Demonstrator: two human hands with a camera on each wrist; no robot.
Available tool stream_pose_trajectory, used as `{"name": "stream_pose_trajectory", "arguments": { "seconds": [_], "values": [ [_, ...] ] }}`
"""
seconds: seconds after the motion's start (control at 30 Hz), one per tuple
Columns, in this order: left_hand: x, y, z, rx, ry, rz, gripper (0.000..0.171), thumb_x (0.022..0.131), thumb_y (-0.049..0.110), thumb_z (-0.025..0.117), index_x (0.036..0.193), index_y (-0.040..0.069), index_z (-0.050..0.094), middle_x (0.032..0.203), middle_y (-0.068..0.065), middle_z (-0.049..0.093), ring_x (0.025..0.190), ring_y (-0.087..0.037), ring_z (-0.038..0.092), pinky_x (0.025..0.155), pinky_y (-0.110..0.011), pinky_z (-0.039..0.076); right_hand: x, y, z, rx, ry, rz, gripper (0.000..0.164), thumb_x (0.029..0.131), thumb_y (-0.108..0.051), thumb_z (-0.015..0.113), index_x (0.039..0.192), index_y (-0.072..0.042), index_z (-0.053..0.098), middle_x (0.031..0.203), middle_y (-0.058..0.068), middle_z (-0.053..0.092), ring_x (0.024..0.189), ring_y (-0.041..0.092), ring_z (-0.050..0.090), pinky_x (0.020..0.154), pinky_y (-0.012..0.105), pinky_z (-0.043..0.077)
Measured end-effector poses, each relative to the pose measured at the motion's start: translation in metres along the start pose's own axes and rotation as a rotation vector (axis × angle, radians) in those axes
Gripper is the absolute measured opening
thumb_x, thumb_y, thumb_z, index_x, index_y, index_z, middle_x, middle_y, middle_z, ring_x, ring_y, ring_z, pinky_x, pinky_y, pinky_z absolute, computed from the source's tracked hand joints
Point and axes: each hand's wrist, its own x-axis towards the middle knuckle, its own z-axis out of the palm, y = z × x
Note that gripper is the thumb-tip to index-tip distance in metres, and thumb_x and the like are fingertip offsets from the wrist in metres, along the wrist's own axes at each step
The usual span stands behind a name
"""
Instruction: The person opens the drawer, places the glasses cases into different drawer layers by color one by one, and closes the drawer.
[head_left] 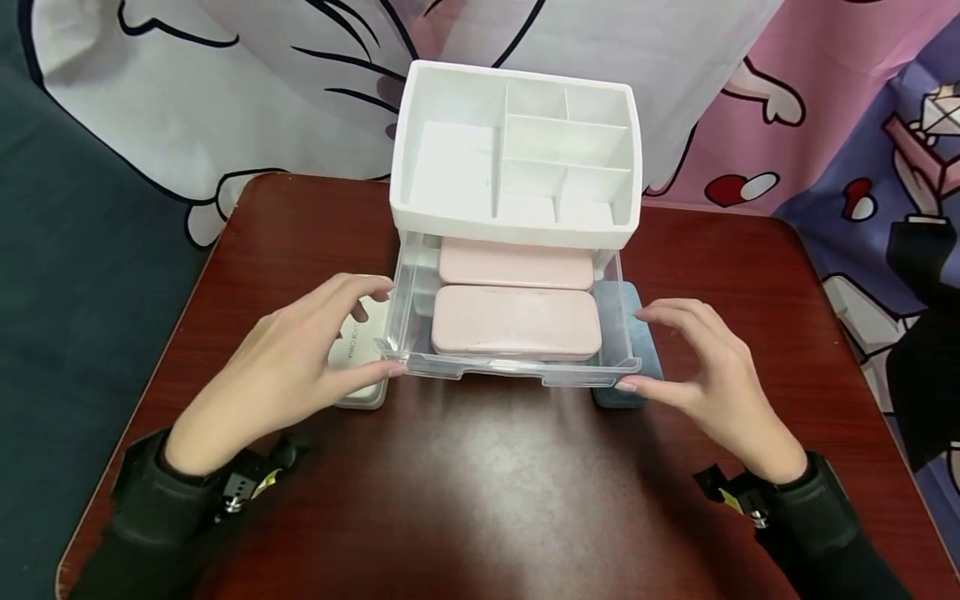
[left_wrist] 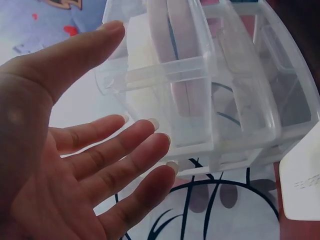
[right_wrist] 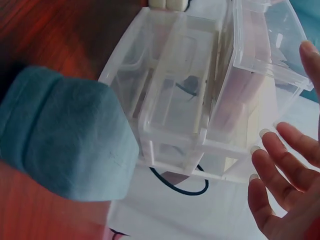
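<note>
A clear plastic drawer (head_left: 517,364) is pulled out from under the white top tray (head_left: 517,227) of a small storage box. Two pale pink cases (head_left: 517,321) lie in the drawer, one behind the other. At its front left corner is my left hand (head_left: 288,354), thumb against or very near the drawer's front edge, fingers spread apart beside its wall. My right hand (head_left: 712,371) is at the front right corner, its thumb close to the edge and its fingers loosely bent. Neither hand grips anything. In the right wrist view, further clear drawers (right_wrist: 175,100) sit below.
On the table (head_left: 495,500), a white case (head_left: 363,396) with small print lies left of the drawer, partly behind my left hand. A blue case (head_left: 641,333) lies to the right, partly under the drawer. Behind the box hangs a printed cloth (head_left: 247,108).
</note>
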Motion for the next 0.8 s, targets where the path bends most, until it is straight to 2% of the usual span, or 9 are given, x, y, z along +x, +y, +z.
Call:
{"name": "stream_pose_trajectory", "arguments": {
  "seconds": [0.1,0.2,0.37,0.53,0.6,0.8],
  "values": [
    [-0.006,-0.001,0.005,-0.024,0.028,-0.023,0.07,0.074,0.043,0.082,0.133,0.026,0.047,0.118,0.01,0.058,0.09,-0.005,0.059,0.058,-0.027,0.044,-0.008,0.001,0.005,0.02,0.043,0.033,0.068,0.065,-0.04,0.088,0.119,-0.005,0.066,0.117,0.01,0.063,0.113,0.007,0.054,0.099,0.011,0.037],
    [-0.012,-0.001,0.01,-0.045,0.071,-0.033,0.072,0.074,0.04,0.082,0.135,0.025,0.048,0.114,0.006,0.062,0.084,-0.008,0.062,0.061,-0.03,0.048,-0.013,0.001,0.01,0.042,0.061,0.046,0.068,0.063,-0.03,0.09,0.121,-0.005,0.066,0.118,0.011,0.063,0.114,0.008,0.054,0.099,0.011,0.037],
    [-0.019,-0.003,0.02,-0.097,0.135,-0.045,0.074,0.07,0.031,0.086,0.135,0.018,0.053,0.1,0.0,0.069,0.074,-0.012,0.063,0.063,-0.031,0.049,-0.016,-0.002,0.018,0.084,0.083,0.048,0.065,0.07,-0.035,0.086,0.123,-0.004,0.065,0.119,0.013,0.062,0.115,0.01,0.054,0.099,0.012,0.039],
    [-0.019,-0.004,0.031,-0.16,0.191,-0.041,0.073,0.068,0.026,0.088,0.134,0.018,0.056,0.108,0.002,0.07,0.077,-0.008,0.062,0.064,-0.021,0.048,-0.018,-0.005,0.026,0.119,0.119,0.05,0.065,0.073,-0.04,0.083,0.123,-0.002,0.065,0.119,0.015,0.062,0.114,0.01,0.055,0.097,0.013,0.041],
    [-0.019,-0.005,0.035,-0.188,0.211,-0.037,0.073,0.068,0.024,0.088,0.133,0.017,0.057,0.111,0.002,0.069,0.079,-0.007,0.063,0.065,-0.018,0.048,-0.017,-0.006,0.029,0.123,0.123,0.059,0.065,0.071,-0.033,0.086,0.125,-0.003,0.064,0.12,0.015,0.062,0.113,0.01,0.055,0.095,0.012,0.041],
    [-0.015,-0.006,0.044,-0.256,0.235,-0.048,0.069,0.068,0.021,0.088,0.131,0.015,0.06,0.097,0.001,0.07,0.08,-0.006,0.063,0.067,-0.016,0.05,-0.01,-0.006,0.032,0.118,0.117,0.093,0.076,0.058,-0.001,0.089,0.128,-0.003,0.061,0.123,0.014,0.06,0.113,0.009,0.054,0.095,0.012,0.041]
  ]
}}
